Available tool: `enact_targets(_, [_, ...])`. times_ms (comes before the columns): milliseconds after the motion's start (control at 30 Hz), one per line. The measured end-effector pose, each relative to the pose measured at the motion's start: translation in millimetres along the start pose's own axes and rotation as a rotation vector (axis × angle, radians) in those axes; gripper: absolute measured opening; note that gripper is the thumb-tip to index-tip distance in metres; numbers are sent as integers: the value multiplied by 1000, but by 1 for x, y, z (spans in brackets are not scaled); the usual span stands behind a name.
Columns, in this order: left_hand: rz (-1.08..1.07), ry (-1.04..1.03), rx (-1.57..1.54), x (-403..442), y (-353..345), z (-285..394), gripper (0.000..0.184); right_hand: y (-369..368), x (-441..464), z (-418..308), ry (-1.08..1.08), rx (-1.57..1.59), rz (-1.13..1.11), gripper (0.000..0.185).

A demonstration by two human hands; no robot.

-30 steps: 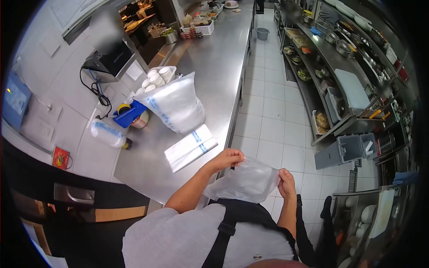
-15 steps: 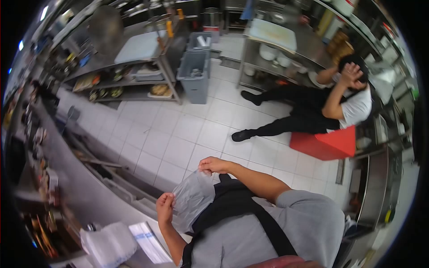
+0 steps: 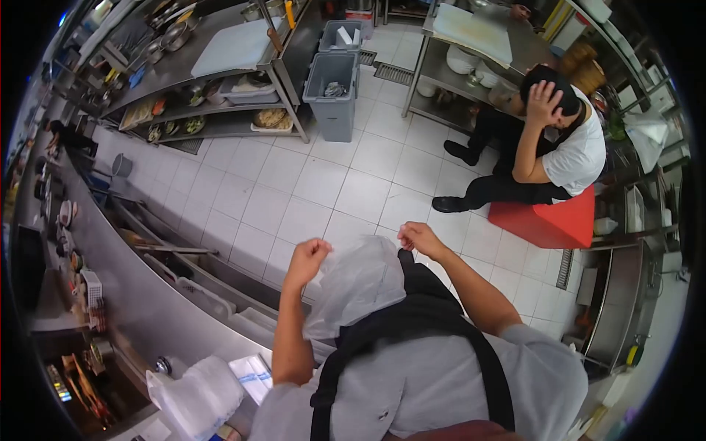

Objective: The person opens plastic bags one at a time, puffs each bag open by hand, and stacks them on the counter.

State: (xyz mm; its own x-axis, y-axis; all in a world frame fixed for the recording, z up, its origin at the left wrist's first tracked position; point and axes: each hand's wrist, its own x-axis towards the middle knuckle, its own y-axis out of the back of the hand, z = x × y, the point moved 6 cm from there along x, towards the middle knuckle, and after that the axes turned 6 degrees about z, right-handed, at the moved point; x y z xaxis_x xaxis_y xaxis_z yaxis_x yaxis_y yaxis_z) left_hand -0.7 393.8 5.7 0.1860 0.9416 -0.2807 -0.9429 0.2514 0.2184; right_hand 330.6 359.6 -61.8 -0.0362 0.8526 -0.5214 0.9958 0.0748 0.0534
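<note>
Translucent plastic bag (image 3: 357,283) sits between left hand (image 3: 307,262) and right hand (image 3: 424,241), apron side of both, long axis slanting from right fingertips toward left forearm; neither clearly nearer, fingers curled nearly closed, can't tell if either grips film.

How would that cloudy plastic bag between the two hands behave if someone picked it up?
The plastic bag would probably flop, as its film looks creased. It is likely light for its size, being thin and partly see-through. Its sheen hints that it might slip.
</note>
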Motion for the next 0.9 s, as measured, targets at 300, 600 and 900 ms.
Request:
enact_targets(300, [273, 96, 857, 76, 28, -187, 28, 191, -116, 186, -4, -289, 374, 51])
enact_targets(600, [634, -91, 469, 28, -79, 29, 12, 253, -68, 72, 281, -465, 407, 37])
enact_targets(900, [255, -83, 236, -38, -119, 191, 14, 15, -47, -245, 1150, -448, -719, 55])
